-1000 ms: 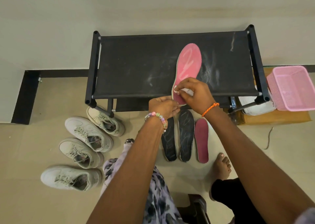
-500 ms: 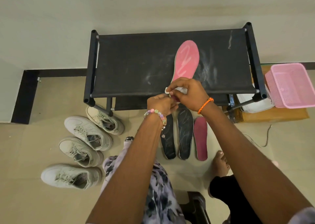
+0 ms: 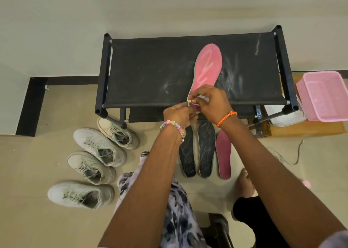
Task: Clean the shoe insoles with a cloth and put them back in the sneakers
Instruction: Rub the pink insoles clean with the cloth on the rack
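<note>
A pink insole [image 3: 207, 65] lies lengthwise on the black fabric top of a shoe rack [image 3: 150, 74], its heel end at the near edge. My right hand [image 3: 212, 102] presses a small white cloth [image 3: 192, 101] on that heel end. My left hand [image 3: 178, 115] grips the heel from below and the side. On the floor under my wrists lie two black insoles [image 3: 206, 151] and a dark pink one [image 3: 223, 153]. Several off-white sneakers [image 3: 98, 146] stand on the floor to the left.
A pink plastic basket [image 3: 323, 95] sits on a wooden board at the right, beside a white tub [image 3: 282, 115]. A grey cord [image 3: 293, 157] trails on the floor. My bare foot [image 3: 244, 183] rests near the insoles. The wall runs behind the rack.
My right hand with the cloth has slid slightly left along the insole's heel, and my left hand has come up closer to it. The insole stays in place.
</note>
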